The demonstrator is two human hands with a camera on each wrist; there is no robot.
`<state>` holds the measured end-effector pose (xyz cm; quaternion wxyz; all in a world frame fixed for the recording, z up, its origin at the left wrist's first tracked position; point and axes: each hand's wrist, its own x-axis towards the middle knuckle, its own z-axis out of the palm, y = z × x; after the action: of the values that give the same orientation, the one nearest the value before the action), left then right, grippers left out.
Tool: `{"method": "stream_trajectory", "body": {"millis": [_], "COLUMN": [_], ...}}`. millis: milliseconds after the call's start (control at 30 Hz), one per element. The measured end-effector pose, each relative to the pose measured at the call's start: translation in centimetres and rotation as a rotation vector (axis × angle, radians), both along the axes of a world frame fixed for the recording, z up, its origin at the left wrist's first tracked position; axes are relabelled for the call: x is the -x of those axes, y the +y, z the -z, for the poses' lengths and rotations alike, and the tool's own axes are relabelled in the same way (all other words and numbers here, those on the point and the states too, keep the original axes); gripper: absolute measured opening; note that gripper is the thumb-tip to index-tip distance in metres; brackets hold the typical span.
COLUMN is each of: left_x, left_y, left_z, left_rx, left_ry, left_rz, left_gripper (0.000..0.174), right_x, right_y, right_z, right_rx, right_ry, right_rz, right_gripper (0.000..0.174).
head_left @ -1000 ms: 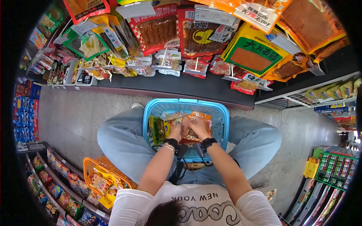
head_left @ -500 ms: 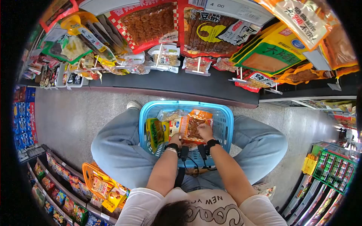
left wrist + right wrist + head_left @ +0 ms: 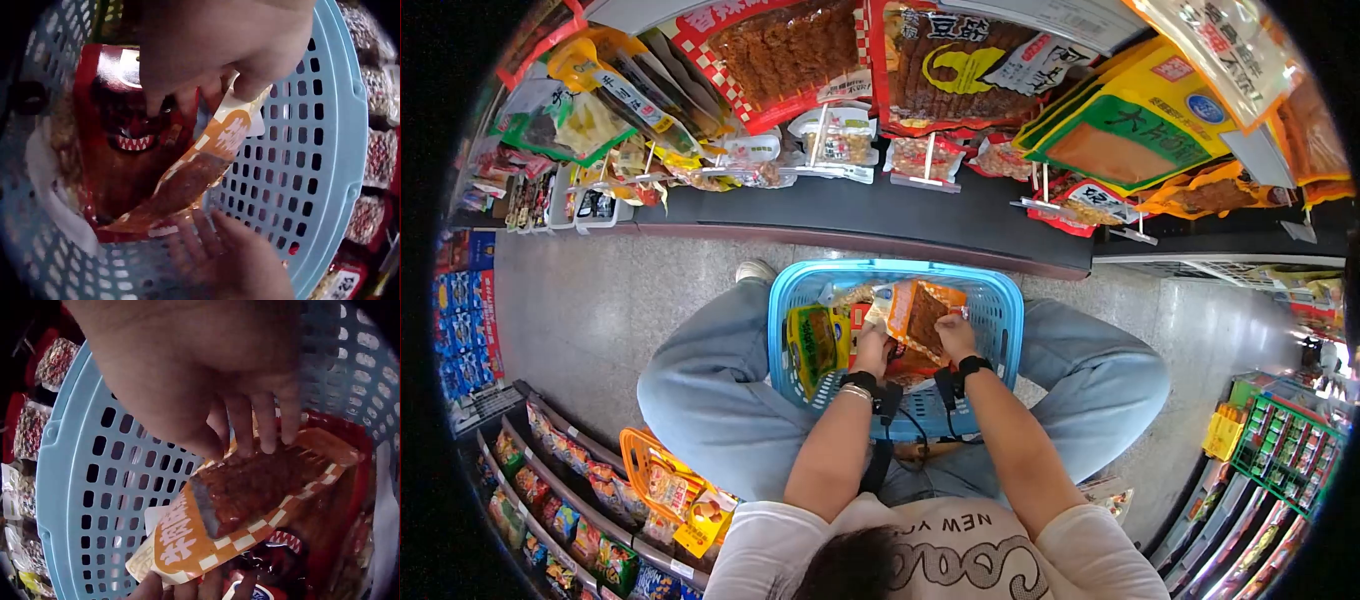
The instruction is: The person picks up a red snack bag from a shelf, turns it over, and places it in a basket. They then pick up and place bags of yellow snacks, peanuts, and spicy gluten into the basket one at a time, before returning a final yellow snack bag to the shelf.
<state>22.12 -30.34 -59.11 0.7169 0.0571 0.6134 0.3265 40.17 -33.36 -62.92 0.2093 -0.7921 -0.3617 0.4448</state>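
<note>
In the head view, an orange snack packet [image 3: 926, 318] with brown pieces in its window lies tilted between both hands inside the blue basket [image 3: 997, 360]. My left hand [image 3: 872, 352] pinches its left end; the left wrist view shows thumb and fingers at that pale corner of the packet [image 3: 232, 134]. On the opposite side, my right hand [image 3: 956, 338] grips the edge, its fingertips over the brown window in the right wrist view. Beneath lies a dark red packet [image 3: 128, 178] with a toothy cartoon mouth. A green and yellow packet [image 3: 812, 345] leans at the basket's left.
The basket stands between the person's bent legs [image 3: 710, 375]. A black shelf base [image 3: 850, 228] runs just beyond it, with hanging snack packets [image 3: 960, 75] above. An orange basket [image 3: 640, 470] of packets stands at the lower left, near a shelf of bagged snacks [image 3: 550, 500].
The orange packet has turned and tilted in the basket, its left end swinging toward the far side. My right hand has shifted from over its front to its right edge.
</note>
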Motion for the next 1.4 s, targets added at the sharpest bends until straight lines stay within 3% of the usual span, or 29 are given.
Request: {"method": "stream_trajectory", "body": {"millis": [67, 100, 200, 267, 367, 467, 567, 667, 867, 1000, 1067, 1133, 1400], "left_x": [0.4, 0.2, 0.6, 0.4, 1.5, 2.6, 3.5, 4.0, 5.1, 4.7, 4.6, 3.8, 4.0], "left_y": [-0.2, 0.3, 1.2, 2.0, 2.5, 3.3, 3.9, 4.4, 4.4, 2.0, 0.7, -0.5, -0.9], "left_z": [2.0, 0.4, -1.4, -2.7, -4.9, -6.0, -8.7, -13.4, -19.9, -21.4, -21.3, -21.7, -20.9], "left_rx": [0.001, -0.054, -0.102, -0.146, -0.226, -0.273, -0.287, -0.369, -0.542, -0.668, -0.599, -0.630, -0.645], "left_ry": [-0.271, -0.321, -0.433, -0.290, -0.136, -0.138, -0.258, -0.347, -0.388, -0.106, -0.023, -0.160, -0.170], "left_rz": [-0.083, -0.073, -0.126, -0.122, 0.063, 0.103, 0.111, 0.109, 0.097, 0.428, 0.575, 0.428, 0.422], "left_gripper": [0.043, 0.047, 0.045, 0.042, 0.039, 0.035, 0.036, 0.035, 0.038, 0.043, 0.039, 0.039, 0.039], "right_x": [0.2, 0.1, -0.1, -0.1, -0.4, -0.1, 0.2, 0.3, -0.5, 0.0, 0.7, 1.3, 0.6], "right_y": [0.1, 0.3, 0.7, 0.9, 1.4, 1.6, 1.4, 1.2, 1.3, 0.3, -0.6, -1.6, -3.0], "right_z": [-0.8, -1.0, -2.0, -2.7, -3.7, -8.1, -11.4, -15.9, -19.8, -22.4, -23.7, -24.7, -24.6], "right_rx": [0.034, 0.052, -0.019, -0.108, -0.273, -0.332, -0.141, -0.189, -0.298, -0.368, -0.422, -0.441, -0.430], "right_ry": [0.180, 0.282, 0.365, 0.348, 0.603, 0.687, 0.496, 0.720, 0.635, 0.832, 0.888, 0.918, 0.978], "right_rz": [0.136, 0.221, 0.310, 0.313, 0.258, 0.110, 0.013, -0.068, -0.180, 0.028, 0.082, 0.124, 0.030], "right_gripper": [0.015, 0.017, 0.026, 0.035, 0.045, 0.051, 0.051, 0.045, 0.033, 0.029, 0.027, 0.026, 0.029]}}
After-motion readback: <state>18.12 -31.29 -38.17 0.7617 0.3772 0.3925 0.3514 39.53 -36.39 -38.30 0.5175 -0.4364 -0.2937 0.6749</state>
